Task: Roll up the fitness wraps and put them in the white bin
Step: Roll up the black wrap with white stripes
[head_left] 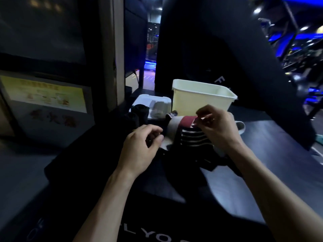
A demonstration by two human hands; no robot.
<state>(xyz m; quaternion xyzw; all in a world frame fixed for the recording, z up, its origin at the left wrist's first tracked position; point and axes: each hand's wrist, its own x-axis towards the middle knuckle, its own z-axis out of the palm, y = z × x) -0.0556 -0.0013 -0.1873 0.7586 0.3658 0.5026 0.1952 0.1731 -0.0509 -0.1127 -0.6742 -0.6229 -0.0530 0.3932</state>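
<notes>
Dim gym, dark table [262, 137]. Both hands pinch the soft, light, floppy striped red-grey fabric wrap [185, 130]: left hand [141, 147] on its edge, right hand [216, 126] on its end. White plastic bin [201, 98] just behind; best gripped at the end, kept taut.

At the centre of the frame, the right hand [215, 125] pinches the upper edge of a striped fitness wrap [190, 135], red, grey and dark, lying on the dark table [253, 180]. The left hand [141, 147], fingers curled, sits at the wrap's left end; whether it grips the cloth is unclear. Just behind the hands stands the white bin [201, 100], upright and open-topped. Left of it lies a flat white lid [152, 100], with dark rolled wraps [138, 114] beside it. A yellow poster [45, 93] hangs at the left.
</notes>
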